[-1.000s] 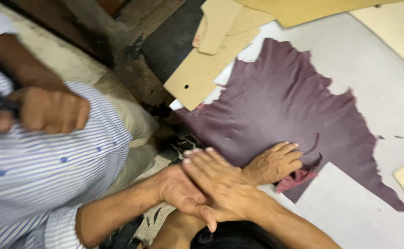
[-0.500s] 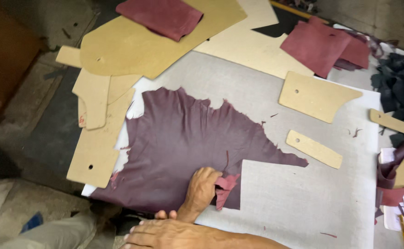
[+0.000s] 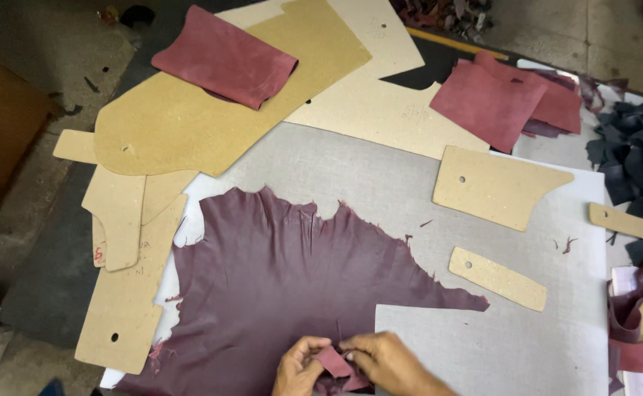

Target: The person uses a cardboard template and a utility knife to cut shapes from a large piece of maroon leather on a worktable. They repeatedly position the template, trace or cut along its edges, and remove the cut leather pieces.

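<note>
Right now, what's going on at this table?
A person is working at a grey cutting board. Both hands meet at the near edge of a large purple hide: the left hand and right hand pinch a small reddish flap between them. Cardboard patterns lie around the hide, with red leather pieces stacked at the far side.

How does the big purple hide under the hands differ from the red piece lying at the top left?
The purple hide lies spread flat on the grey board with ragged, torn edges; the red piece is folded, smaller, with cleaner edges, and rests on a tan cardboard pattern. Both look like soft leather.
</note>
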